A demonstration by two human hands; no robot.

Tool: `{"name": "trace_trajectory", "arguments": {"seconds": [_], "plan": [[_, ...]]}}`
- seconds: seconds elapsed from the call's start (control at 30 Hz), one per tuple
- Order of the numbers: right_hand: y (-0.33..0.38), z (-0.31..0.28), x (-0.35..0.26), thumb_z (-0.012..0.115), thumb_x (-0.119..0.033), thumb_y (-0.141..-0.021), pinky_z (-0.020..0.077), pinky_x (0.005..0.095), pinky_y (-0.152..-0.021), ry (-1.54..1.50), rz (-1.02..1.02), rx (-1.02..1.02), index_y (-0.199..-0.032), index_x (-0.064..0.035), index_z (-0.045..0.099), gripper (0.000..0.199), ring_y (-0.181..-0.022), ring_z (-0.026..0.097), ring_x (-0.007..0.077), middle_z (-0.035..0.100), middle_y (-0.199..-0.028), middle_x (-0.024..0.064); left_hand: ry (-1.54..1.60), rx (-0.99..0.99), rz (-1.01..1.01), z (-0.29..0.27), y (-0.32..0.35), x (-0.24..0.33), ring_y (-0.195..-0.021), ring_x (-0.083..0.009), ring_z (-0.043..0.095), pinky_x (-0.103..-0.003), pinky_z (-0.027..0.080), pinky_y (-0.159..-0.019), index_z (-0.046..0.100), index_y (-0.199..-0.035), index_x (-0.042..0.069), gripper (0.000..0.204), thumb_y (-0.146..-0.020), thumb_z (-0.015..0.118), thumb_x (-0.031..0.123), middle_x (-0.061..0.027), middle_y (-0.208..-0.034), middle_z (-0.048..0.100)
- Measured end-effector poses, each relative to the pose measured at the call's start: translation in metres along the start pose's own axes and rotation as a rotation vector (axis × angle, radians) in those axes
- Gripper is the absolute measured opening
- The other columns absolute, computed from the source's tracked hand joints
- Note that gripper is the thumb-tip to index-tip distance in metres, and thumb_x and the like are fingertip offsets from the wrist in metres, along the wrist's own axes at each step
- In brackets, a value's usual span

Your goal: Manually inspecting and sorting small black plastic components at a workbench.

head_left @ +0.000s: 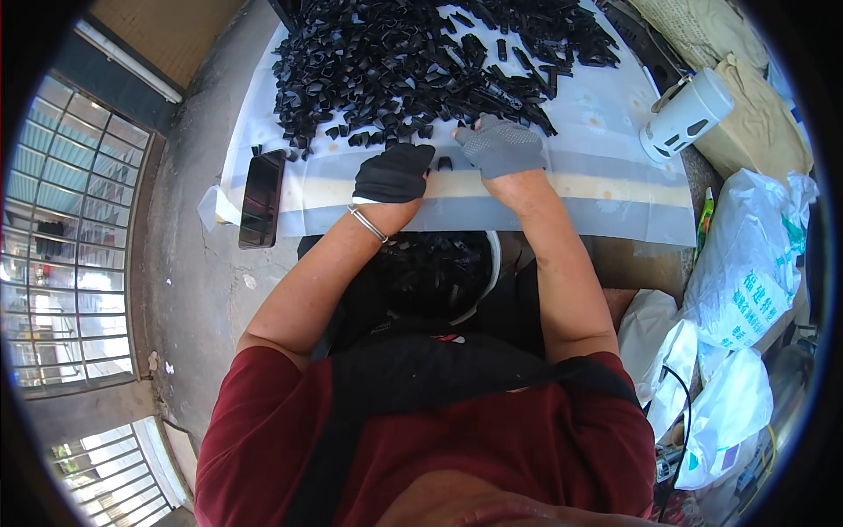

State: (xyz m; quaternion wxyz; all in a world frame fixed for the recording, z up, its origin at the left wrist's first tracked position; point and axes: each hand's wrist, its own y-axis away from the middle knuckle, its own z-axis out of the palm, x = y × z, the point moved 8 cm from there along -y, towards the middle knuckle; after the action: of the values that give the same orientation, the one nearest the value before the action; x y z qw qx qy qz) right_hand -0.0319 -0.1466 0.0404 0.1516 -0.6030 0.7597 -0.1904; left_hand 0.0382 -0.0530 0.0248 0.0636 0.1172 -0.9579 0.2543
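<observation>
Left hand (392, 175), black glove, fingers curled near front edge of black plastic pieces (351, 79) heaped across far part of surface (615, 206); cannot tell whether its grip holds anything. Right hand (500, 147), grey dotted glove, fingers bent beside same heap; grip contents likewise unclear. 1 small black piece (445, 163) lies between 2 hands. Black phone (262, 200) at left; white tumbler (687, 114) at right. White-rimmed container (496, 263) below near edge, black pieces inside.
</observation>
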Motion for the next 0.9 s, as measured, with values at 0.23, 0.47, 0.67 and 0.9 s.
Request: {"name": "trace_trajectory", "arguments": {"seconds": [0.23,0.47,0.67,0.9], "plan": [[0.008,-0.018,0.002,0.058,-0.005,-0.066,0.0463,0.0375,-0.068,-0.013,-0.066,0.234,-0.092,-0.0099,0.062,0.027,-0.082,0.058,0.0267,0.059,-0.098,0.0121,-0.066,-0.104,0.072,0.002,0.002,0.006,-0.074,-0.0286,0.058,-0.038,0.046,-0.061,0.057,-0.090,0.006,0.017,-0.076,0.050,0.012,-0.0126,-0.079,0.059],[0.027,-0.012,-0.007,0.056,-0.017,-0.079,0.0443,0.0390,-0.073,-0.502,0.220,-0.001,-0.095,-0.0030,0.059,0.022,-0.083,0.056,0.0320,0.059,-0.090,0.0136,0.186,0.079,-0.051,-0.020,0.014,-0.005,-0.070,-0.0290,0.060,-0.035,0.047,-0.060,0.058,-0.094,0.008,0.022,-0.074,0.063,0.015,-0.0129,-0.082,0.061],[0.031,-0.002,-0.032,0.059,-0.030,-0.081,0.0440,0.0364,-0.074,-0.893,0.185,-0.171,-0.102,-0.0028,0.056,0.035,-0.085,0.056,0.0287,0.059,-0.092,0.0141,0.320,0.012,-0.041,-0.034,0.018,0.004,-0.063,-0.0307,0.058,-0.037,0.046,-0.055,0.055,-0.091,0.005,0.025,-0.072,0.067,0.017,-0.0135,-0.072,0.059],[0.029,-0.007,-0.034,0.060,-0.029,-0.079,0.0450,0.0361,-0.067,-0.912,0.231,-0.178,-0.094,-0.0045,0.059,0.028,-0.075,0.057,0.0270,0.060,-0.083,0.0109,0.769,0.004,-0.191,-0.017,0.025,-0.008,-0.060,-0.0233,0.058,-0.034,0.045,-0.055,0.057,-0.092,0.003,0.031,-0.075,0.066,0.029,-0.0110,-0.074,0.061]]}}
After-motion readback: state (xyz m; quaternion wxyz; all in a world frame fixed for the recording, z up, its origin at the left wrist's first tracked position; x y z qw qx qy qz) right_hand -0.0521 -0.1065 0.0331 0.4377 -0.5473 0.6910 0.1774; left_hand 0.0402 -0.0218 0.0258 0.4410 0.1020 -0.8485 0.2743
